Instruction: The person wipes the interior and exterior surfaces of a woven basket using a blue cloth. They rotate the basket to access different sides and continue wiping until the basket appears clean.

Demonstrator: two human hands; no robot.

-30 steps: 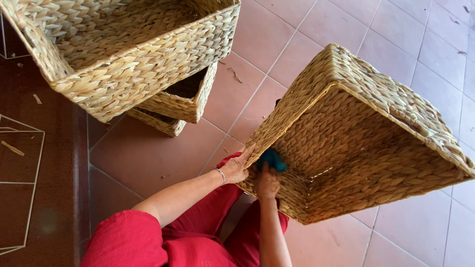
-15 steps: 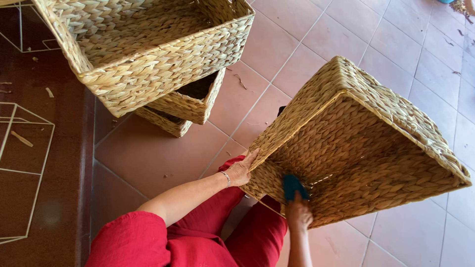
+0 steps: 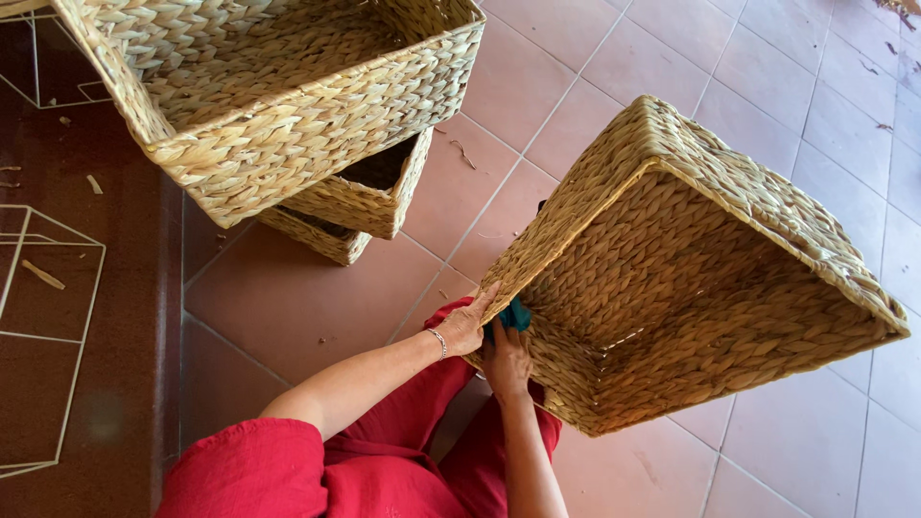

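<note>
The right hand (image 3: 506, 360) is curled around a small teal cloth (image 3: 516, 314), pressing it against the near rim of the big woven basket (image 3: 691, 278). Just beside it on the left, the left hand (image 3: 467, 326) lies flat and open-fingered on that same near corner, bracing the basket rather than gripping it; a thin bracelet (image 3: 437, 342) sits at its wrist. Both hands meet at one spot, the right a shade nearer to the person, the left touching the outer wall.

From the hands the basket stretches away up and to the right, tilted on its side so its open mouth faces the person and its long axis runs from the near-left corner to the far-right one. It rests over the red-clothed lap (image 3: 384, 460) and hangs out above the tiled floor (image 3: 317, 307).

Further out to the far left stands a stack of three more woven baskets (image 3: 288, 105): one large on top, two smaller ones partly hidden below it. That makes four baskets in all, one cloth, two hands. At the left edge, one white wire frame (image 3: 43, 336) sits on the darker floor, with part of another showing at the top corner.
</note>
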